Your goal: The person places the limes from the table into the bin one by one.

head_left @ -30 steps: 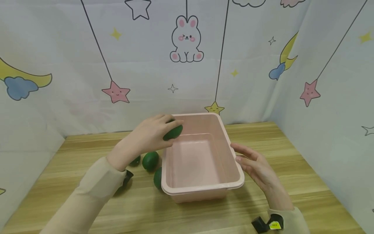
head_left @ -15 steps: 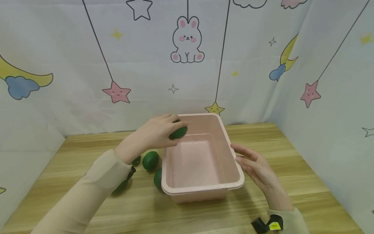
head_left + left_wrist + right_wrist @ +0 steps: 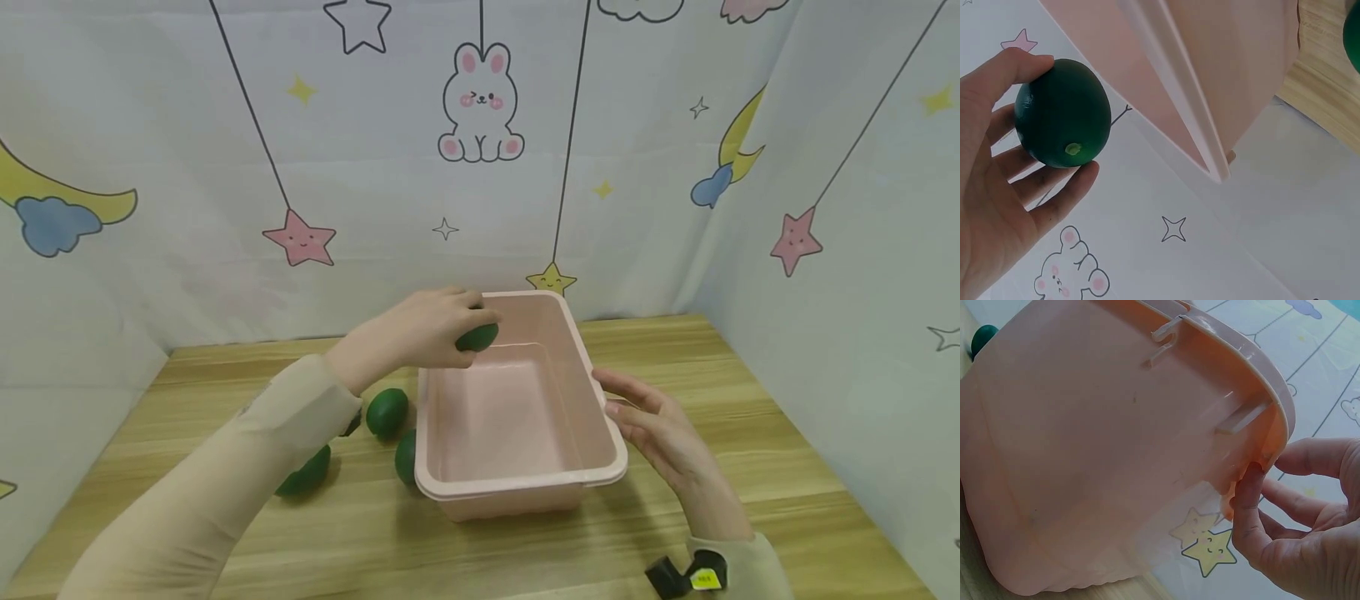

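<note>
My left hand grips a dark green avocado over the left rim of the pink plastic bin. In the left wrist view, thumb and fingers curl round this avocado, its pale stem end showing. My right hand pinches the bin's right rim between thumb and fingers, also plain in the right wrist view, where the hand holds the rim from outside. Left of the bin, an avocado lies on the table, another avocado sits partly behind the bin wall, and a third avocado is half hidden by the left sleeve.
The wooden table carries the bin near its middle. A white curtain printed with stars and a rabbit hangs behind it and along the sides. A black strap device sits on the right wrist.
My left hand has moved to the right with the avocado, further over the bin. More of the avocado by the left sleeve shows. The right hand and bin have stayed put.
</note>
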Demonstrator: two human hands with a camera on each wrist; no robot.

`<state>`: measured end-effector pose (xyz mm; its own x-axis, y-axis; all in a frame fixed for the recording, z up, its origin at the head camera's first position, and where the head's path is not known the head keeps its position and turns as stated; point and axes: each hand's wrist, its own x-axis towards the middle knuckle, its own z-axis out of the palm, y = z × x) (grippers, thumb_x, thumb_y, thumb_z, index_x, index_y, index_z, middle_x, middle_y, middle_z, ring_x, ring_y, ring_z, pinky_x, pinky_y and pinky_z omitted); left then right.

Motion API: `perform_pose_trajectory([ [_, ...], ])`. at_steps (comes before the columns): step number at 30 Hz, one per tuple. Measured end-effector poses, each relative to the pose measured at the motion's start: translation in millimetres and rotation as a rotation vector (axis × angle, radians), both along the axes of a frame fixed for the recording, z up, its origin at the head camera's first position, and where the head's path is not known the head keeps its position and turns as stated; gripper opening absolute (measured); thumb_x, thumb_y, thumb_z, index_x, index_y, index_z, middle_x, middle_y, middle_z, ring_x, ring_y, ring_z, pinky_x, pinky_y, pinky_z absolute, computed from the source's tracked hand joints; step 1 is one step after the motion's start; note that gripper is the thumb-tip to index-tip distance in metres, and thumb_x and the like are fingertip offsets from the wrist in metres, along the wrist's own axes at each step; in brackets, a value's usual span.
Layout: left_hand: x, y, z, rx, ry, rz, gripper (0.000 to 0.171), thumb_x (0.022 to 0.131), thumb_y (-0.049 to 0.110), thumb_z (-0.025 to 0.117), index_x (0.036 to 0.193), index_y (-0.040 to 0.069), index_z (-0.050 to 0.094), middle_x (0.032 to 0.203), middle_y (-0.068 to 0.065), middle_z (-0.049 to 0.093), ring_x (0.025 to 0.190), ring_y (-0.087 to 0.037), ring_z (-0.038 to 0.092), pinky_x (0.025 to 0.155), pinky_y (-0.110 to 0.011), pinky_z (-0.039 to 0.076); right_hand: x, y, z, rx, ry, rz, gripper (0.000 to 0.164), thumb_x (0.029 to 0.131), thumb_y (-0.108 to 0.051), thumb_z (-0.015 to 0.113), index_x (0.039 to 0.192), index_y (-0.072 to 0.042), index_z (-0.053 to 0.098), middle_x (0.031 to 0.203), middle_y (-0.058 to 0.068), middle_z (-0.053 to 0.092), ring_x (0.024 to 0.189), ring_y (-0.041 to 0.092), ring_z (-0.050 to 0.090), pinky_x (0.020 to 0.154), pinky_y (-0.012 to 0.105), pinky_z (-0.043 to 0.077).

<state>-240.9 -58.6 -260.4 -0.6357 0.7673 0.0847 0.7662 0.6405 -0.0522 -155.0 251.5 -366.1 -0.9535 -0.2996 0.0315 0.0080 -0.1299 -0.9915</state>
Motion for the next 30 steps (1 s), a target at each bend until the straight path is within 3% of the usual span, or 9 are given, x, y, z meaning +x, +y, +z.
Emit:
perform_pose_trajectory([
  [7, -4.1, 8, -0.7, -0.057, -0.006, -0.027, 0.047, 0.083, 0.027, 0.069, 0.129, 0.020, 0.058, 0.113, -0.005, 0.060, 0.098, -0.020, 0.056, 0.077, -0.034, 0.053, 0.3, -1, 0.2, -0.014, 0.000, 0.001, 0.046, 0.096, -0.003, 0.051, 0.141, -0.001, 0.043, 0.130, -0.004, 0.055, 0.110, 0.009, 0.061, 0.093, 0.023, 0.053],
  [16, -6.6, 21, -2.0, -0.141, -0.026, -0.016, 0.049, 0.083, 0.027, 0.068, 0.131, 0.025, 0.056, 0.117, -0.002, 0.058, 0.100, -0.019, 0.055, 0.073, -0.034, 0.052, 0.6, -2, 0.4, -0.010, -0.004, -0.002, 0.045, 0.096, -0.004, 0.051, 0.141, -0.002, 0.044, 0.130, -0.005, 0.055, 0.110, 0.009, 0.061, 0.093, 0.023, 0.052],
  [23, -6.8, 28, -7.3, -0.173, 0.030, -0.106, 0.045, 0.082, 0.024, 0.069, 0.126, 0.020, 0.059, 0.105, -0.003, 0.060, 0.092, -0.018, 0.055, 0.075, -0.033, 0.049, 0.2, -2, 0.2, -0.020, -0.004, 0.002, 0.045, 0.096, -0.003, 0.051, 0.141, -0.002, 0.044, 0.131, -0.004, 0.055, 0.110, 0.008, 0.061, 0.094, 0.023, 0.052],
  [30, -5.1, 37, -13.6, -0.205, 0.029, -0.165, 0.050, 0.084, 0.025, 0.068, 0.132, 0.021, 0.056, 0.110, -0.004, 0.061, 0.095, -0.018, 0.055, 0.076, -0.032, 0.050, 0.7, -2, 1.4, -0.013, -0.010, -0.006, 0.046, 0.096, -0.004, 0.052, 0.141, -0.001, 0.043, 0.130, -0.004, 0.055, 0.110, 0.008, 0.061, 0.093, 0.023, 0.052],
])
